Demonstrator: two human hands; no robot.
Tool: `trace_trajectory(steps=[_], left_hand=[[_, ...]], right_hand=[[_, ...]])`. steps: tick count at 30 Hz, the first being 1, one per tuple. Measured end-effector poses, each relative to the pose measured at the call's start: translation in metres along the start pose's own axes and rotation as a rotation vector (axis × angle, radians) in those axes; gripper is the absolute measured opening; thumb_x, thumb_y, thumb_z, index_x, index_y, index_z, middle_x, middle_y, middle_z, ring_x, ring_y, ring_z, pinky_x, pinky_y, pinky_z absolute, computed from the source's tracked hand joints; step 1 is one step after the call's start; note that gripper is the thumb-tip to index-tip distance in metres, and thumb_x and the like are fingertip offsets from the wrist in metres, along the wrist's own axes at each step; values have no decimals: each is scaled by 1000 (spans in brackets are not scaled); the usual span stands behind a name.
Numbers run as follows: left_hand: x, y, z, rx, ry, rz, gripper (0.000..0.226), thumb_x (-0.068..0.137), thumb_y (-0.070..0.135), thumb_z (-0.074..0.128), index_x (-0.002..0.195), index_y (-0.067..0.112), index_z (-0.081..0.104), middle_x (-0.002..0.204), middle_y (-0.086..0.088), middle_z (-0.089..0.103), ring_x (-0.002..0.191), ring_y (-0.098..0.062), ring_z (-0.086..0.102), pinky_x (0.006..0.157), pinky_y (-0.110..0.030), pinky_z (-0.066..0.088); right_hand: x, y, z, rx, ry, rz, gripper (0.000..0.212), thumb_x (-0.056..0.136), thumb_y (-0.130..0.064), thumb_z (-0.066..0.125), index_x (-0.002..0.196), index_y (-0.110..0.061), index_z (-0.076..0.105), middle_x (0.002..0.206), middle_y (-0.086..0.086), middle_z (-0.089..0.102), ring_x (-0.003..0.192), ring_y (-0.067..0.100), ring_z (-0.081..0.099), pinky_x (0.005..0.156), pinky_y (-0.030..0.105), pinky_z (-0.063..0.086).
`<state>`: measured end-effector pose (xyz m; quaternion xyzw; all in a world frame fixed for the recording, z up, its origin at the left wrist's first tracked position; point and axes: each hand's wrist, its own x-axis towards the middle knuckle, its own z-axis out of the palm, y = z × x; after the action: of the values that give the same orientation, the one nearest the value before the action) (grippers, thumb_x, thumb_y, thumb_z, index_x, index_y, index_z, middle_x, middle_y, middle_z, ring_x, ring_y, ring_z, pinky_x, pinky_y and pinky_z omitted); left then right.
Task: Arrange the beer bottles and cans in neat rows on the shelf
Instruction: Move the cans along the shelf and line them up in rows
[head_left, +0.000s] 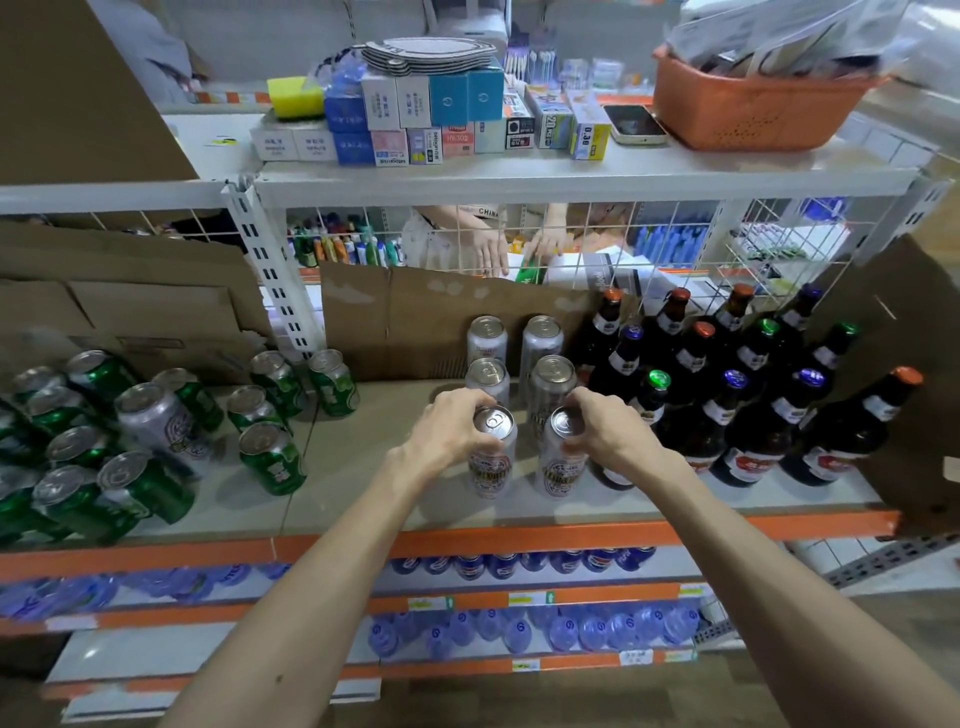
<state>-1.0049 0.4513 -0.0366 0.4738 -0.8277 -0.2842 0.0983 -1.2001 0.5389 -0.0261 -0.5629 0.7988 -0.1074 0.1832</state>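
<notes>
Two rows of tall silver beer cans stand in the middle of the shelf (363, 488). My left hand (452, 423) grips the top of the front left silver can (491, 457). My right hand (610, 428) grips the front right silver can (561, 462) beside it. Both cans stand upright on the shelf. Behind them are more silver cans (548, 379). Dark beer bottles (748, 410) with coloured caps stand in rows to the right. Green cans (272, 457) and one silver can (161, 421) stand loosely grouped on the left.
Cardboard sheets (426, 317) line the back of the shelf before a wire grid (649, 234); another person's hands show through it. The shelf above holds small boxes (415, 119), a phone (636, 123) and an orange basket (753, 104). Blue bottles fill the lower shelves (519, 629).
</notes>
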Motion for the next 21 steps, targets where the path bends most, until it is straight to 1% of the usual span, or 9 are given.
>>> trace_trajectory(steps=[3, 6, 9, 11, 13, 16, 18, 21], left_hand=[[-1, 1, 2, -12, 19, -9, 53, 68, 30, 83, 118, 25, 68, 115, 2, 70, 106, -18, 65, 91, -38, 53], [-2, 1, 3, -16, 40, -18, 51, 69, 29, 83, 117, 24, 69, 113, 1, 70, 104, -18, 65, 88, -33, 52], [-2, 1, 4, -16, 50, -28, 50, 69, 29, 83, 116, 23, 70, 113, 1, 71, 104, -19, 65, 89, -35, 53], [-2, 3, 4, -9, 48, -35, 50, 68, 30, 83, 115, 23, 71, 112, 1, 71, 103, -19, 66, 88, -34, 53], [-1, 4, 6, 6, 57, -47, 51, 67, 32, 84, 116, 23, 70, 112, 1, 71, 103, -20, 66, 85, -32, 52], [-1, 4, 8, 17, 78, -77, 56, 64, 40, 85, 114, 21, 68, 111, 2, 69, 100, -19, 64, 77, -30, 47], [-1, 3, 7, 12, 62, -83, 58, 64, 39, 86, 115, 21, 67, 113, 2, 69, 102, -19, 64, 80, -31, 49], [-1, 3, 4, -2, 23, -74, 58, 65, 32, 86, 120, 22, 68, 117, 1, 69, 107, -19, 64, 89, -33, 52]], right_hand=[[1, -1, -1, -22, -9, 1, 47, 76, -23, 76, 115, -17, 53, 104, 8, 67, 92, 30, 64, 80, 45, 55], [2, 2, 1, -12, 2, 13, 45, 75, -25, 77, 112, -15, 53, 101, 8, 67, 90, 31, 63, 79, 45, 55], [2, 4, 2, -21, 30, 13, 41, 76, -26, 76, 107, -13, 53, 98, 10, 67, 88, 33, 63, 77, 44, 54], [2, 4, 1, -30, 18, 11, 40, 77, -25, 76, 107, -13, 52, 97, 10, 66, 87, 32, 62, 77, 44, 54], [1, 4, 0, -38, 8, 12, 39, 78, -24, 75, 107, -13, 51, 98, 10, 64, 87, 32, 61, 78, 44, 54], [0, 5, 2, -38, 10, -3, 41, 78, -22, 74, 110, -14, 50, 99, 10, 64, 88, 33, 60, 79, 45, 53], [-1, 5, 3, -42, 15, -12, 41, 79, -21, 73, 111, -14, 50, 100, 11, 64, 88, 33, 60, 78, 44, 52], [-2, 6, 0, -51, 7, -21, 40, 81, -19, 72, 114, -13, 51, 102, 12, 63, 89, 34, 59, 79, 43, 52]])
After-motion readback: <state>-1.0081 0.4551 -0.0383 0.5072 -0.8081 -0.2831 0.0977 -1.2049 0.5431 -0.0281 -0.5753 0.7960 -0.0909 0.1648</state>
